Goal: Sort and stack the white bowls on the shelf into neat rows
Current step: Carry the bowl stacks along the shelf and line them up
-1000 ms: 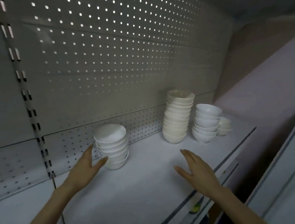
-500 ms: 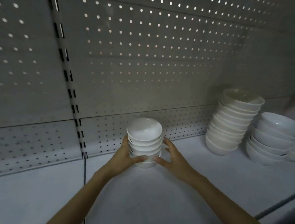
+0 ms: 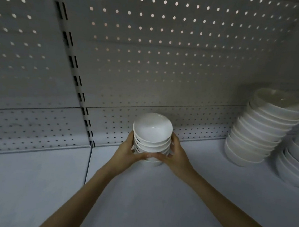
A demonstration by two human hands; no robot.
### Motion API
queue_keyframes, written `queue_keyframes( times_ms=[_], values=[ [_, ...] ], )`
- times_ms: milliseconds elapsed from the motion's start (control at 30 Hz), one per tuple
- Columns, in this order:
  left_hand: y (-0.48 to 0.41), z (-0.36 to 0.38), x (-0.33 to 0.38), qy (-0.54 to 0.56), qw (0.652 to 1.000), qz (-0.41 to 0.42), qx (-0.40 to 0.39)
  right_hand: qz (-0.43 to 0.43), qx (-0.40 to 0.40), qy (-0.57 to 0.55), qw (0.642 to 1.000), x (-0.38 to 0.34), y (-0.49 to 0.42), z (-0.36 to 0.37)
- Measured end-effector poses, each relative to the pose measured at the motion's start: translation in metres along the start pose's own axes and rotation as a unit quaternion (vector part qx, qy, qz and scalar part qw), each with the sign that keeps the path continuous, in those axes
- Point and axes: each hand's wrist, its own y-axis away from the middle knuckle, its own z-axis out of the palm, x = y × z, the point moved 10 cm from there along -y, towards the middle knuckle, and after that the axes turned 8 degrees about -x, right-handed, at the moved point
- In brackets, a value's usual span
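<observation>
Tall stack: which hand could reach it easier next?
Right, probably. The right hand grips the small stack on its right side, nearer the tall stack; the left hand grips the far side.

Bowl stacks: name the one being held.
The small stack, gripped between left hand and right hand; the tall stack and edge stack stand untouched.

The head camera is looking forward and down across the shelf [image 3: 136, 211], facing its perforated back panel [image 3: 167, 69] from close in. It is framing the stack of bowls [image 3: 152, 130] dead centre, and the wide lens is bending the slotted rail [image 3: 77, 79] at left.
</observation>
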Motion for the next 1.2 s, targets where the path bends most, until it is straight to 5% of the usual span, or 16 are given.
queue_keyframes(
  times_ms=[233, 733, 1200],
  values=[
    [0.001, 0.014, -0.02, 0.012, 0.998, -0.04, -0.038, 0.003, -0.097, -0.039, 0.995, 0.024, 0.0, 0.011],
    [0.001, 0.008, -0.027, -0.004, 0.998, -0.056, 0.022, 0.018, -0.058, -0.091, 0.994, 0.038, -0.006, 0.001],
    [0.041, 0.005, 0.024, 0.0, 0.996, -0.018, 0.083, -0.026, -0.1, -0.074, 0.992, -0.014, 0.014, -0.002]
  ],
)
